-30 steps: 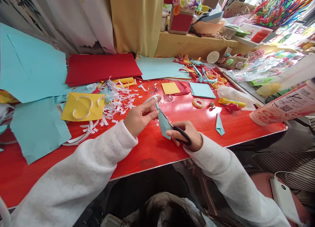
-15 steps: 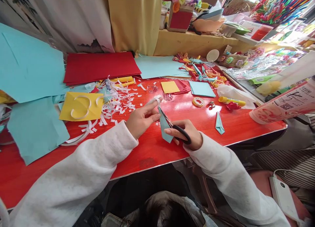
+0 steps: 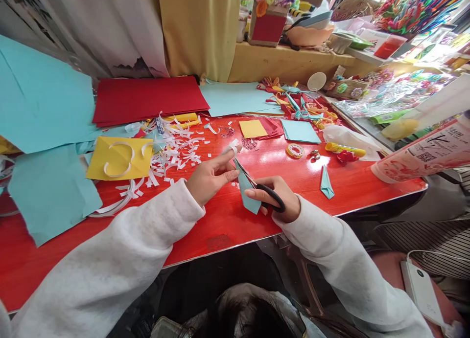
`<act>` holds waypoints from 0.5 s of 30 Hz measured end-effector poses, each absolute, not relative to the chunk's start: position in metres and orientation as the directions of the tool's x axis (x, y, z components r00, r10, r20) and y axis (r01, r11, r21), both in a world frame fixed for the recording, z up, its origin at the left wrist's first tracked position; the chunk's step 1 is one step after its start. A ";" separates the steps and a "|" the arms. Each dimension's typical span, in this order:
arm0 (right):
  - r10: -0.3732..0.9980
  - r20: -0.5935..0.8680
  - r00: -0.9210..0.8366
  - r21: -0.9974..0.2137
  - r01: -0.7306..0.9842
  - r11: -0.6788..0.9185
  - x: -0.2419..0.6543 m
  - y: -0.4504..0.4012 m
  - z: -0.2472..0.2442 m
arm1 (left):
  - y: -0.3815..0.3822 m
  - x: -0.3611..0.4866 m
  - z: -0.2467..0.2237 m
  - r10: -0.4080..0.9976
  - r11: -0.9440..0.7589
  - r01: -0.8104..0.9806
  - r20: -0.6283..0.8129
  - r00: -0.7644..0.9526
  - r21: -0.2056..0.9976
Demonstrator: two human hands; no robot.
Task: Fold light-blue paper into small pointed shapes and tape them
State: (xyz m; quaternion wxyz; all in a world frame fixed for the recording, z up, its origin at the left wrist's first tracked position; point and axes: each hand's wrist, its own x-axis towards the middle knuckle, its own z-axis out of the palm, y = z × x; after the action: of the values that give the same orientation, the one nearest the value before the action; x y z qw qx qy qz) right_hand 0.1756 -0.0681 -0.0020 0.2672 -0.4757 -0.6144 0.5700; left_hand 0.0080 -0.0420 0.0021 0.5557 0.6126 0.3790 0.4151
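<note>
My left hand [image 3: 212, 175] is closed, its thumb and fingers pinching the upper end of a light blue folded paper [image 3: 249, 198]. A white strip [image 3: 232, 146] is wrapped around its index finger. My right hand [image 3: 281, 198] grips black-handled scissors [image 3: 272, 195], whose blades point up and left across the paper toward the left fingertips. The paper's lower end hangs beside the right fingers. Whether the blades are cutting into the paper I cannot tell. Another folded light blue paper piece [image 3: 326, 183] lies on the red table [image 3: 198, 235] to the right.
White paper scraps [image 3: 176, 154] and a yellow sheet [image 3: 117, 158] lie left. Behind are red sheets [image 3: 150, 101], blue squares [image 3: 301, 131], a tape roll [image 3: 294, 151] and a yellow glue tube [image 3: 345, 149]. A printed cup [image 3: 422, 152] stands at the right edge.
The view has shifted very slightly. Both hands, the scissors and the light blue paper keep nearly the same positions.
</note>
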 end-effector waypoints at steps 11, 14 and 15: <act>0.901 -0.198 -0.387 -0.959 0.265 -0.097 0.175 -0.069 -0.003 | -0.043 0.009 0.004 0.917 -0.042 -0.039 0.054 0.396 0.998; 0.902 -0.207 -0.379 -0.959 0.261 -0.110 0.175 -0.069 -0.003 | -0.043 0.010 0.005 0.921 -0.031 -0.044 0.046 0.386 0.999; 0.903 -0.213 -0.373 -0.959 0.259 -0.119 0.175 -0.069 -0.003 | -0.043 0.009 0.005 0.922 -0.032 -0.044 0.046 0.384 0.999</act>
State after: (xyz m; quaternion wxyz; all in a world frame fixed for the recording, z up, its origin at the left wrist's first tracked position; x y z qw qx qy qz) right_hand 0.1750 -0.0686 -0.0031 0.2822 -0.4835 -0.6006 0.5709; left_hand 0.0095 -0.0433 0.0053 0.5876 0.5890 0.3728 0.4109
